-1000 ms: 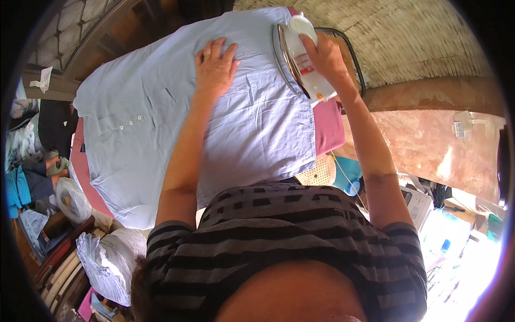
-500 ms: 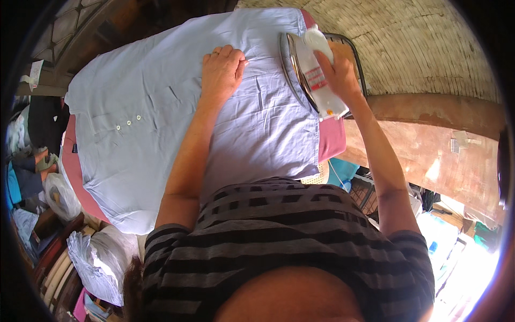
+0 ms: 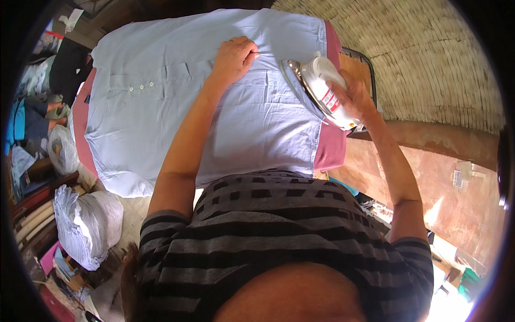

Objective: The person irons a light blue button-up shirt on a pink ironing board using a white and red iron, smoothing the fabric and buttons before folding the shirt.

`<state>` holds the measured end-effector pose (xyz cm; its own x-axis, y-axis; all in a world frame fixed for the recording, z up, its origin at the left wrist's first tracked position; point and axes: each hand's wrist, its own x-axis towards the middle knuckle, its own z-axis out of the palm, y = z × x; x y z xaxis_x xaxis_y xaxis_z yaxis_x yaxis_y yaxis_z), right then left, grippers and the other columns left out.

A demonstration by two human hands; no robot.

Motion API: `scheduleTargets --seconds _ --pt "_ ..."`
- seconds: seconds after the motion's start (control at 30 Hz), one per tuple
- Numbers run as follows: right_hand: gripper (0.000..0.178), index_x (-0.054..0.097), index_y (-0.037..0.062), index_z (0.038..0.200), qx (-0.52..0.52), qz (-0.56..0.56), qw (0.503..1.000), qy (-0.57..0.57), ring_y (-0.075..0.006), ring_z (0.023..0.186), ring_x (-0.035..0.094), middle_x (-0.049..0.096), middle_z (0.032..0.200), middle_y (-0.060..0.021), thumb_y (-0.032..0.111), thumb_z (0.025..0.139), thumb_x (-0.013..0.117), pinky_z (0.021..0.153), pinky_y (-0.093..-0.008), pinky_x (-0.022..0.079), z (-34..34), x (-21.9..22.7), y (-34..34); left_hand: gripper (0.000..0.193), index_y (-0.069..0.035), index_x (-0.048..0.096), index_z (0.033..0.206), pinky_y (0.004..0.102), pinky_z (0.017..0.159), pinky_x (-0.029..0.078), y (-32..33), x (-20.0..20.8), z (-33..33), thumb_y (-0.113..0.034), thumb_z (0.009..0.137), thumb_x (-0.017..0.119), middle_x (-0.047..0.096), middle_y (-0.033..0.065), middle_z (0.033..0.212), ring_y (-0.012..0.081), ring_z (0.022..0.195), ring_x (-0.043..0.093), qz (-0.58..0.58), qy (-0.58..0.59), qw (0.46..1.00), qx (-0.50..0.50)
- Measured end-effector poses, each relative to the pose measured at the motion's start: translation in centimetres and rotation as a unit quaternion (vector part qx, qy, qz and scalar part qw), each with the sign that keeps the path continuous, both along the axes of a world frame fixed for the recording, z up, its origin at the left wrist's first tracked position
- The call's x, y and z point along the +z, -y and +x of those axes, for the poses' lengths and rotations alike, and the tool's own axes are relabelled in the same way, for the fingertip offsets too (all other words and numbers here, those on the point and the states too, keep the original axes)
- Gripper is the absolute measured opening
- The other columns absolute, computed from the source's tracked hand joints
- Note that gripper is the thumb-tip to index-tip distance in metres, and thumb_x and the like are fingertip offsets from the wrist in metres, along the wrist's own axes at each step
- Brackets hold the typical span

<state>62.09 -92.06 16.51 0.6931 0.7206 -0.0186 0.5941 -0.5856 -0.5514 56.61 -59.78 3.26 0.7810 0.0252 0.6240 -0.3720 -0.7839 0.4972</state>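
Where blue cloth [image 3: 177, 102] ends, red padding [image 3: 331, 150] shows near woven matting [image 3: 397, 59]

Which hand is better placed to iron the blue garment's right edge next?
Probably the right hand: it grips the iron near that edge, while the left hand rests farther left on the blue garment.

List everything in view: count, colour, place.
garment: 1, light blue, centre
buttons: 3, white, garment's left half
cover: 1, dull red, beneath garment
iron: 1, white, at garment's right edge
woven panel: 1, tan, upper right
smooth panel: 1, reddish-brown, right
plastic bags: 2, whitish, left
another person: 1, blue clothing, far left
clutter: many, mixed, edges
striped top: 1, grey-black, lower centre
left hand: 1, bare, on garment
right hand: 1, bare, gripping iron
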Motion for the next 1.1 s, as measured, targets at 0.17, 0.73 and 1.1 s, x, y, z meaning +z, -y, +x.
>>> scheduleTargets --seconds 0.17,0.73,1.1 --pt "0.039 0.061 0.0039 0.108 0.091 -0.025 0.995 0.026 -0.0325 0.069 0.068 0.068 0.078 -0.0197 0.041 0.097 0.062 0.064 -0.0424 0.053 1.4 0.6 -3.2 0.012 -0.007 0.063 0.086 0.0414 0.071 0.047 -0.3 0.1 0.1 -0.017 0.088 0.068 0.061 0.0076 0.081 0.0295 0.079 0.06 -0.015 0.002 0.999 -0.029" --pt "0.028 0.057 0.0002 0.092 0.233 -0.036 0.971 0.034 -0.0249 0.06 0.056 0.06 0.068 -0.0179 0.025 0.093 0.07 0.059 -0.0373 0.047 6.2 1.7 -7.8 0.021 -0.005 0.057 0.083 0.0406 0.061 0.044 -2.7 1.2 -5.1 -0.019 0.088 0.072 0.059 0.0099 0.068 0.0298 0.064 0.057 -0.039 -0.004 0.997 0.068" --pt "0.028 0.055 0.0 0.089 0.321 -0.006 0.946 0.055 -0.0253 0.058 0.047 0.051 0.065 -0.0166 0.023 0.091 0.071 0.058 -0.035 0.044 8.2 1.3 -10.8 0.018 -0.006 0.059 0.085 0.0393 0.06 0.044 -2.6 0.8 -5.0 -0.018 0.089 0.071 0.062 0.0082 0.07 0.0285 0.063 0.059 0.0 0.011 0.994 0.112"
